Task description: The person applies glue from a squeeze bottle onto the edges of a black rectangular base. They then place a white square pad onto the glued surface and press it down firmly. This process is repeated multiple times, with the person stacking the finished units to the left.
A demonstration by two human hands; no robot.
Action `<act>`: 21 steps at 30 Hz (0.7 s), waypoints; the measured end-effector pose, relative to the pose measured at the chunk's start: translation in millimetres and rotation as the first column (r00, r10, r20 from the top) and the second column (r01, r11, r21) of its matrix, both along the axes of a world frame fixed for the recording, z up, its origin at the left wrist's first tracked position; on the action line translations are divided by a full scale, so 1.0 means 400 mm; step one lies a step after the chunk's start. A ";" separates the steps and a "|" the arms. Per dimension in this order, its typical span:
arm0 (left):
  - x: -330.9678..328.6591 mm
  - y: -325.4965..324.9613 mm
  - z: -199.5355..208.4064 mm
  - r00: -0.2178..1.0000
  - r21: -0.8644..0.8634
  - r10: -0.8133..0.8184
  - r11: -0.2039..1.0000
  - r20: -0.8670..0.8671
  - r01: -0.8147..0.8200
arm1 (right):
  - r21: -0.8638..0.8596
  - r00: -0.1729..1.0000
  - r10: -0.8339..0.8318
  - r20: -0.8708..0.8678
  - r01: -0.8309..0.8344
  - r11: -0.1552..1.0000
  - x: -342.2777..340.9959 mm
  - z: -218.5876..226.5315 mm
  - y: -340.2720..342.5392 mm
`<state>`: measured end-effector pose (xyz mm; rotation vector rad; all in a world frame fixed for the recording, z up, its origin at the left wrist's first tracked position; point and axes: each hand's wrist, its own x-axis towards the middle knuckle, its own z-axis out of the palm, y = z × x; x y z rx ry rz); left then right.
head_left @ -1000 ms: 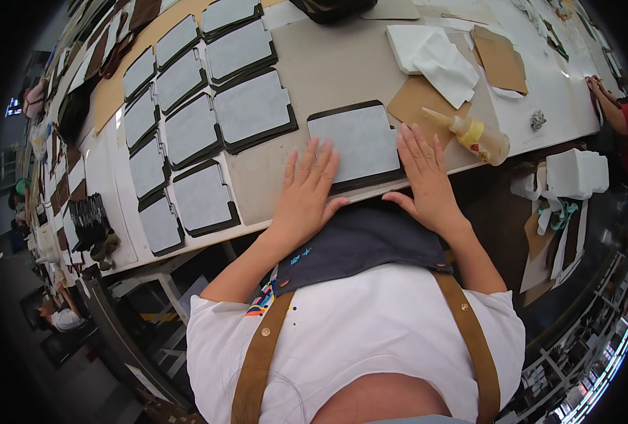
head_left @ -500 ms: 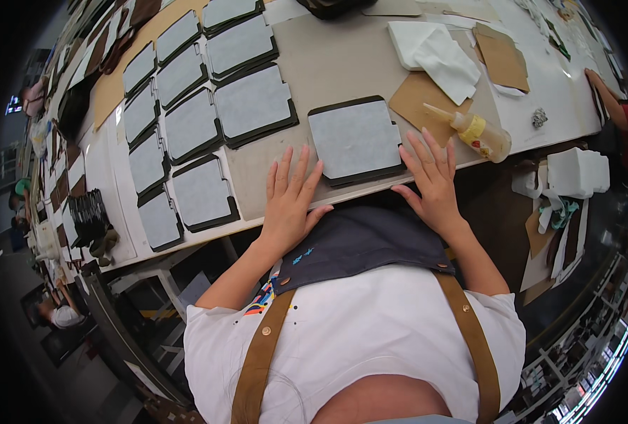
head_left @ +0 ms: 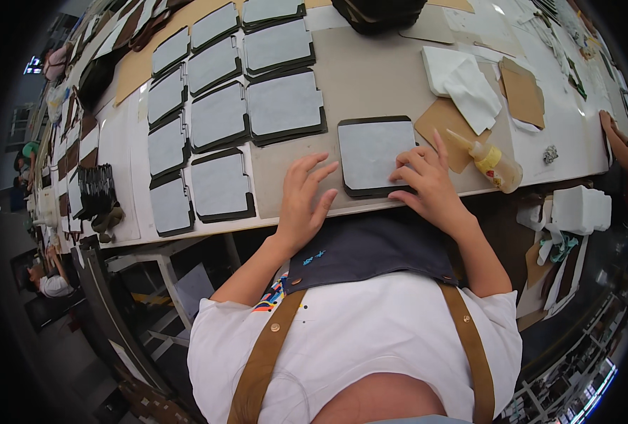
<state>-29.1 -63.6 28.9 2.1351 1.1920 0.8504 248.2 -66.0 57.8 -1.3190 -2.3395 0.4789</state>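
Observation:
In front of me lies a grey-faced panel with a black edge point(head_left: 374, 154), roughly square, flat near the table's front edge. My left hand point(head_left: 305, 196) hovers just left of it, fingers apart and slightly bent, holding nothing. Over the panel's lower right corner is my right hand point(head_left: 430, 182). Its fingers are bent and spread, the tips on or just above the grey face; contact is hard to judge. Right of that hand, a clear squeeze bottle with a yellow label and pointed nozzle point(head_left: 494, 168) lies on its side.
Rows of similar grey and black panels point(head_left: 218, 116) cover the table's left part, some stacked. White sheets point(head_left: 469, 88) and brown card pieces point(head_left: 522, 92) lie at the right. A black object point(head_left: 379, 14) sits at the far edge. Another person's arm point(head_left: 614, 141) rests at the far right.
My right hand has moved left onto the panel's corner, its fingers bending. My left hand's fingers have curled a little and drawn away from the panel. The whole view has shifted slightly.

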 end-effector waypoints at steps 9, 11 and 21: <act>0.007 0.019 -0.002 0.989 -0.149 0.044 0.989 0.142 -0.023 | -0.021 0.999 0.025 -0.030 -0.026 0.999 0.006 0.004 0.016; 0.000 0.019 0.002 0.980 -0.318 0.111 0.947 0.165 -0.054 | 0.083 0.999 0.043 -0.027 -0.040 0.996 0.005 -0.003 0.021; 0.027 0.131 -0.002 0.961 -0.665 0.149 0.745 0.234 0.046 | 0.375 0.998 0.036 -0.051 -0.014 0.927 -0.028 -0.040 -0.055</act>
